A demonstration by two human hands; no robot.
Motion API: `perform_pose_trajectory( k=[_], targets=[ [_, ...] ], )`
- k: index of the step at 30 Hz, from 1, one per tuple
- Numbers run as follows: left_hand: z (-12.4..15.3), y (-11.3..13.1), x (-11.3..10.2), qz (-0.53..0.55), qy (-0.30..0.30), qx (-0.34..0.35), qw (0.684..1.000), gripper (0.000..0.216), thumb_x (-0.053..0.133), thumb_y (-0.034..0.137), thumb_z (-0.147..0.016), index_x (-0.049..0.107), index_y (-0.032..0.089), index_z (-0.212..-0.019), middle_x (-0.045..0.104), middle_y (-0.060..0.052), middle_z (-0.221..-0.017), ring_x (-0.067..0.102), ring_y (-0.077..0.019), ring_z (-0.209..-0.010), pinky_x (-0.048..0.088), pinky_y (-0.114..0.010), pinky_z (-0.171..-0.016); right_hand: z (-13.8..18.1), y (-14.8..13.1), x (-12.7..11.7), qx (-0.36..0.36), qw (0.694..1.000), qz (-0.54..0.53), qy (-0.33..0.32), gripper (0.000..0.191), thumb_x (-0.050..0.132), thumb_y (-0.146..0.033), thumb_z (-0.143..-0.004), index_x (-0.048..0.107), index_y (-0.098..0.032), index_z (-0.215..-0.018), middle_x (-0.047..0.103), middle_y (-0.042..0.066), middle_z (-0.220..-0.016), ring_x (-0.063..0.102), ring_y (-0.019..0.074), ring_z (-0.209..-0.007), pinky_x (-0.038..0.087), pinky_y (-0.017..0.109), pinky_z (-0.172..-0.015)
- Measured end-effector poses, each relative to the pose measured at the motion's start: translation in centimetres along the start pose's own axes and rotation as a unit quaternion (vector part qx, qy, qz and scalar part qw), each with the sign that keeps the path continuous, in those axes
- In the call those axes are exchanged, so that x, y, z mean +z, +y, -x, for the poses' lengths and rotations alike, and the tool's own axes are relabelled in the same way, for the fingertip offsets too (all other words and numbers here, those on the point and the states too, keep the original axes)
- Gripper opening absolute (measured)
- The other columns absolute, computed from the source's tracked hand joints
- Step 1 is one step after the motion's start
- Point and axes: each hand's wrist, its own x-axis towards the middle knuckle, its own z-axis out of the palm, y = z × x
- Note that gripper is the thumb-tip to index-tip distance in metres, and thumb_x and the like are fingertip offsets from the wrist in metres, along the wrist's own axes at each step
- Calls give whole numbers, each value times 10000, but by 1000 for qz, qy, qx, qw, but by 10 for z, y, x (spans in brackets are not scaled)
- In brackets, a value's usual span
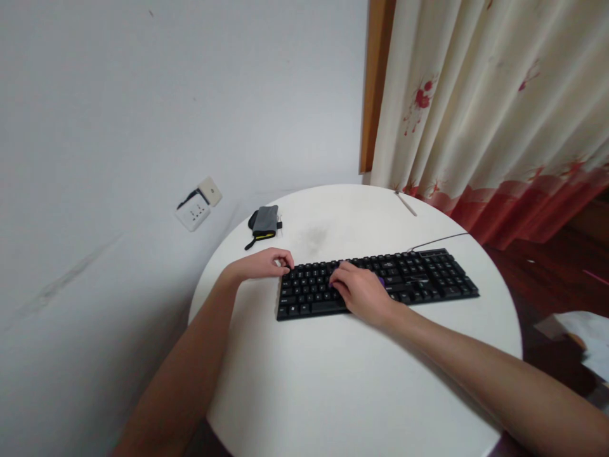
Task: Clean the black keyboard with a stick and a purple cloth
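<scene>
A black keyboard (328, 306) lies across the white round table, its cable leaving the back edge. My left hand (266, 262) rests at the keyboard's back left corner, thumb and fingers closed on it. Over the middle of the letter keys, my right hand (359, 289) has its fingers curled and pressed down around a soft-looking purple thing (381, 280). Only small bits of that purple thing show, beside the fingertips and behind the hand, so its kind is hidden.
A grey pouch (265, 220) with a yellow edge lies at the table's back left. A pale pen-like stick (406, 204) is near the back right rim. Wall sockets (194, 212) are at left, a floral curtain (476, 108) at right. The white table (333, 387) has a grey smudge.
</scene>
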Motion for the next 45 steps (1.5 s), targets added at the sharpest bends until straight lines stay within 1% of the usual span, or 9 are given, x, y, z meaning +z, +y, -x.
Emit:
perform_pose_trajectory(
  k=[7,11,15,18,21,27,31,40,45],
  targets=[
    [0,-1,0,2,-5,-1,1000,238,599,333,-786,649,164,-947,687,-49,-949,614,-185,-883,471,-257,-768,18,-38,4,-125,977,-142,-94,186,498,-155,-917,657,-209,-999,626,26,-981,591,136,-844,432,249,-716],
    [1,0,0,-7,-3,-4,1000,243,589,341,-794,651,165,-950,685,-48,-958,613,-186,-889,471,-263,-778,5,-19,-16,-63,970,-226,61,196,490,-173,-935,681,-199,-969,642,43,-940,591,150,-895,459,284,-819],
    [1,2,0,-8,-6,0,1000,245,586,341,-800,650,166,-959,685,-50,-971,611,-188,-895,468,-261,-775,-13,32,-47,75,941,-166,284,213,506,-253,-931,698,-182,-871,674,54,-890,601,174,-844,463,308,-767],
    [1,3,0,-8,-6,-2,1000,236,586,335,-798,648,169,-955,684,-48,-968,612,-187,-896,469,-258,-776,-19,66,-57,130,923,-126,339,237,499,-287,-925,708,-175,-912,707,61,-892,626,184,-815,469,318,-766],
    [1,4,0,-9,-3,-8,1000,231,583,332,-793,649,172,-947,685,-46,-964,612,-185,-889,469,-258,-770,-19,74,-47,137,945,-88,284,259,490,-295,-924,724,-188,-944,727,61,-917,651,198,-851,471,326,-811],
    [0,3,0,-11,-5,-9,1000,235,585,324,-789,650,168,-951,685,-54,-973,613,-195,-906,468,-269,-788,-19,42,-13,91,993,25,71,267,468,-284,-950,732,-248,-940,742,37,-933,671,210,-881,454,304,-807],
    [1,2,-1,-10,-5,-6,1000,228,577,315,-800,648,168,-959,683,-55,-980,615,-195,-911,468,-269,-789,-21,44,-17,123,989,65,60,278,445,-298,-964,720,-258,-962,737,39,-949,663,215,-901,439,297,-782],
    [0,2,-1,-8,-8,2,1000,246,585,350,-811,650,168,-963,684,-56,-975,619,-194,-908,469,-271,-791,-13,98,-60,279,949,132,64,259,517,-296,-879,756,-202,-921,720,132,-899,645,270,-833,431,352,-714],
    [1,2,-1,-5,-7,4,1000,246,585,353,-811,650,171,-963,684,-53,-973,618,-191,-910,469,-267,-795,-13,84,-53,261,954,130,71,270,489,-292,-902,746,-216,-936,722,112,-908,647,251,-844,437,342,-734]
  ],
)
